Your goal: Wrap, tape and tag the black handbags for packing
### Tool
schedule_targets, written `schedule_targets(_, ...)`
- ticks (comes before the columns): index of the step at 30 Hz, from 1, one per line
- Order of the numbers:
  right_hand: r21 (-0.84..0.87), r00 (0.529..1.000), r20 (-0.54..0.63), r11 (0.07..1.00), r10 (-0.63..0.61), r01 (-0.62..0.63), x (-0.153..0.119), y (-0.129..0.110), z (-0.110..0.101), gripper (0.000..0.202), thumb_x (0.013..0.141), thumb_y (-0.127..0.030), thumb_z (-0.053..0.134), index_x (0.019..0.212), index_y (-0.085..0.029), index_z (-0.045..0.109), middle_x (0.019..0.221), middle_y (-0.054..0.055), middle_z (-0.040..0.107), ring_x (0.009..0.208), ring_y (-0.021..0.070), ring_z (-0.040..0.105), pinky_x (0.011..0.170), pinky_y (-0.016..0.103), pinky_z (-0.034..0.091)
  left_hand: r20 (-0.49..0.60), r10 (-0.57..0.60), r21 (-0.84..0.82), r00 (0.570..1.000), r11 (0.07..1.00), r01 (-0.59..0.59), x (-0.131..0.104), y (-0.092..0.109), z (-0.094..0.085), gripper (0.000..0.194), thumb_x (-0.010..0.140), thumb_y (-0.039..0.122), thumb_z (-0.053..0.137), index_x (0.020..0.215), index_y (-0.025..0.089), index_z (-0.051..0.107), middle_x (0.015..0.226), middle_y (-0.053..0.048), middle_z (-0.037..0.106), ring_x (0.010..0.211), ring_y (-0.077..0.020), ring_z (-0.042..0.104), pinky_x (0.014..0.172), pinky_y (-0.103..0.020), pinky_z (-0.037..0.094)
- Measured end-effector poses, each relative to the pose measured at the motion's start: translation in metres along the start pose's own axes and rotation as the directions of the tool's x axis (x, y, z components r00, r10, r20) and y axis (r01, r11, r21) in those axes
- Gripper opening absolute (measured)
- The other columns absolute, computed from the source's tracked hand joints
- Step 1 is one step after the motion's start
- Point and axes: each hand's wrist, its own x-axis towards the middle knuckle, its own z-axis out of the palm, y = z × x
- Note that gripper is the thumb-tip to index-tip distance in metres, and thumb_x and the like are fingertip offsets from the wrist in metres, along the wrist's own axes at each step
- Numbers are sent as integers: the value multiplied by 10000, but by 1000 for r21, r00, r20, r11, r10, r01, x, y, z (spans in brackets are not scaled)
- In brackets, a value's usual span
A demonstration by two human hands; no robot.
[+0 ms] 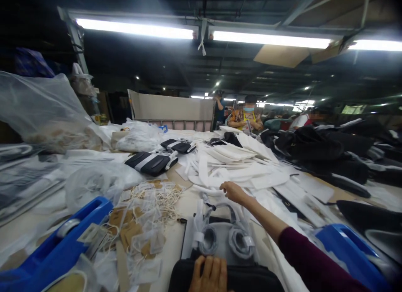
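Note:
At the bottom centre, my left hand [210, 275] rests on a black bag [251, 278], its fingers lying flat and side by side. My right hand [235, 193] reaches forward over the table, its fingers bent down at the near edge of the white foam sheets [229, 166]. Whether it grips a strip there is too small to tell. Between the hands, wrapped handles [234, 237] in clear plastic lie over a grey panel that joins the black bag.
Blue tape dispensers [67, 242] stand at the left and right. Tags with strings [141, 216] are heaped left of the bag. Wrapped black pouches [152, 162] lie further back, black bags [314, 145] pile up at the right, and a masked person [246, 116] is beyond the table.

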Motion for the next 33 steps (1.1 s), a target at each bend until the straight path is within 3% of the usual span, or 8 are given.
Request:
schedule_targets(4, 81, 998, 36, 996, -42, 39, 31, 14, 21, 300, 520, 73, 642, 691, -174, 663, 773, 30, 620, 861, 203, 568, 736, 273, 418, -126, -67, -20, 990, 998, 65, -1, 7, 14, 498, 998, 396, 212, 927, 212, 670, 741, -15, 676, 765, -176, 587, 859, -348, 402)
schedule_targets(7, 206, 997, -38, 976, -62, 68, 40, 18, 13, 195, 573, -27, 677, 697, -174, 642, 827, 35, 628, 893, 205, 563, 793, 306, 426, -174, -78, -55, 982, 996, 69, 1, 6, 13, 550, 995, 419, 180, 912, 191, 673, 734, -34, 675, 776, -179, 594, 903, -356, 397)
schedule_targets(12, 454, 971, -238, 881, -27, 136, 14, 18, -35, 207, 860, -314, 452, 976, -181, 560, 933, 59, 672, 885, 186, 615, 819, 343, 458, 137, 65, -120, 988, 992, -49, 4, -7, -13, 437, 923, 504, 410, 1149, 197, 624, 971, -62, 707, 932, -216, 618, 922, -354, 428)
schedule_targets(17, 725, 936, -322, 672, 139, 149, -53, 29, -73, 232, 807, -385, 533, 935, -200, 480, 837, 44, 681, 804, 192, 649, 805, 371, 482, 345, 47, -174, 937, 985, 15, 23, -8, -45, 360, 909, 322, 490, 1235, 184, 554, 1188, -91, 647, 1109, -253, 574, 951, -394, 427)
schedule_targets(22, 713, 861, -363, 701, 356, 11, -109, 53, -84, 228, 714, -341, 581, 823, -223, 419, 688, -56, 547, 617, 124, 584, 637, 278, 487, 594, -34, -267, 804, 934, 236, 46, -2, -64, 313, 890, 215, 491, 1196, 187, 554, 1215, -102, 607, 1173, -263, 522, 997, -431, 382)
schedule_targets(27, 724, 893, -239, 683, 382, -99, -164, 48, -77, 249, 739, -358, 550, 950, -233, 506, 658, -88, 459, 399, 57, 396, 380, 180, 295, 732, 22, -307, 681, 903, 302, 66, -8, -78, 322, 885, 218, 488, 1202, 175, 524, 1196, -108, 579, 1153, -257, 499, 979, -418, 359)
schedule_targets(30, 648, 937, -130, 743, 326, -169, -199, 45, -77, 329, 706, -277, 596, 1029, -220, 624, 648, -48, 530, 470, 92, 463, 429, 203, 344, 807, 73, -311, 586, 896, 316, 83, -10, -86, 345, 870, 242, 512, 1204, 157, 510, 1205, -124, 555, 1160, -277, 477, 955, -418, 356)
schedule_targets(33, 396, 980, -89, 909, 180, -131, -235, 50, -87, 357, 738, -196, 564, 1066, -234, 701, 858, 45, 674, 781, 194, 598, 696, 305, 463, 876, 107, -287, 471, 899, 330, 100, -10, -90, 345, 847, 235, 535, 1180, 152, 500, 1244, -137, 521, 1186, -296, 450, 946, -426, 352)
